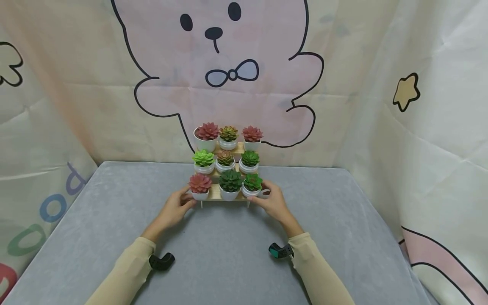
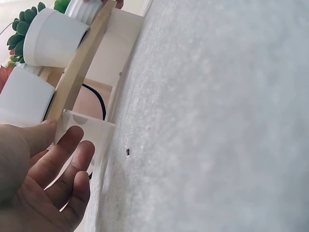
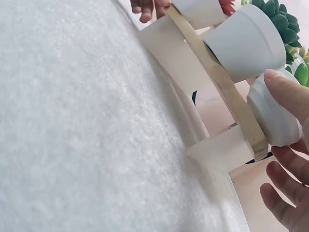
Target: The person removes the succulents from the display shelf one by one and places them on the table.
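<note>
A stepped wooden plant stand (image 1: pixel 215 192) with pale side legs holds several small artificial succulents in white pots, in three rows. My left hand (image 1: pixel 176 206) is at the left end of its bottom board. In the left wrist view the thumb (image 2: pixel 41 135) lies against the wooden board, just below a white pot (image 2: pixel 24 96), with fingers bent beside the pale leg. On the right, my right hand (image 1: pixel 273 201) grips the white pot of a bright green succulent (image 1: pixel 253 182). Its thumb (image 3: pixel 285 92) presses the pot's side; the other fingers are partly behind it.
A grey cloth-covered table (image 1: pixel 228 254) lies under the stand. Behind it hangs a curtain (image 1: pixel 343 106) with a cartoon bear, close to the top row. A dark green succulent (image 1: pixel 230 180) and a pink one (image 1: pixel 200 183) share the bottom board.
</note>
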{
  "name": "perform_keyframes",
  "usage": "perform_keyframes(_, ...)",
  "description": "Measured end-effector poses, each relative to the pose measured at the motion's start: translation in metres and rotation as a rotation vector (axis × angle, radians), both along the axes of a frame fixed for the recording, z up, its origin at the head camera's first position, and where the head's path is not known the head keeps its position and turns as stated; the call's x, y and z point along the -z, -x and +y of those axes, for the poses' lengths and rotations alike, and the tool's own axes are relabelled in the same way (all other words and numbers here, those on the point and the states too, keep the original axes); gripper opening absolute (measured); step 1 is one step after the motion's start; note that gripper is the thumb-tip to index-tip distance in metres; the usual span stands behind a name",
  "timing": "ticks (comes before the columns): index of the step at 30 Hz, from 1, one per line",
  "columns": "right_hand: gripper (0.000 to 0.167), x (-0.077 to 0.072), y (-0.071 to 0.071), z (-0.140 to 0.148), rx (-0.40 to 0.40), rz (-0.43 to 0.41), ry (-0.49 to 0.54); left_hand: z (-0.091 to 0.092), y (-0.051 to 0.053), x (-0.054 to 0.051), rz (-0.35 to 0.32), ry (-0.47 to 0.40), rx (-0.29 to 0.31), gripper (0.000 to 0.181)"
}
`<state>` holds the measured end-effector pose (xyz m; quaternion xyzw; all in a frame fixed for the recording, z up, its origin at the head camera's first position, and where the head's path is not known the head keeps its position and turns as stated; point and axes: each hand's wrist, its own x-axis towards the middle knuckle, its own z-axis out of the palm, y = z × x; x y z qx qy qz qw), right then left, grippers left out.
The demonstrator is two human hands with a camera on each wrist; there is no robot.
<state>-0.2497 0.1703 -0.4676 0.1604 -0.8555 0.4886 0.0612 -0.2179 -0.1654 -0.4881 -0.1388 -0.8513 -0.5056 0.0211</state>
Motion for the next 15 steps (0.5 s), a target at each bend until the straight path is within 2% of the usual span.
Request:
perform_keyframes(7,0.055,-0.0006,-0.0026,-0.0005,-0.007,-0.015,0.033,0.0004,-0.0007,-0.0007,-0.003,-0.004,0.002,0.060)
perform_keyframes(15,0.057,-0.0008,-0.0015,-0.0005,-0.009,-0.072,0.077,0.0017,-0.0006,-0.0012,-0.017,0.010,-0.009,0.060)
